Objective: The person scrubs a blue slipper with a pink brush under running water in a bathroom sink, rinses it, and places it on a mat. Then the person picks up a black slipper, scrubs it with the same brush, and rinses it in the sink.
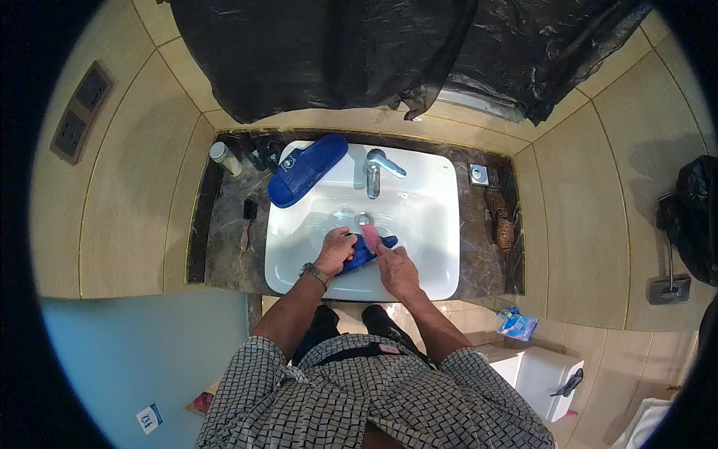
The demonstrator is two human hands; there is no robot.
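Over the white sink (pixel 437 258), my left hand (pixel 336 251) is closed around one end of a blue slide slipper (pixel 360 256), held low in the basin. My right hand (pixel 399 271) grips a pink scrubbing brush (pixel 371 238), its flat side angled over the slipper; its bristles cannot be made out. Part of the slipper is hidden under both hands. A second blue slide slipper (pixel 308 170) lies tilted across the sink's back left corner. Just beyond my hands is the round metal drain (pixel 364 219).
A chrome faucet (pixel 374 173) stands at the sink's back. On the dark marble counter (pixel 232 266) are a white-capped bottle (pixel 224 158) and a small black brush (pixel 249 211) at left, and a small box (pixel 479 175) and a brown patterned object (pixel 499 217) at right. Black plastic sheeting (pixel 336 60) hangs behind.
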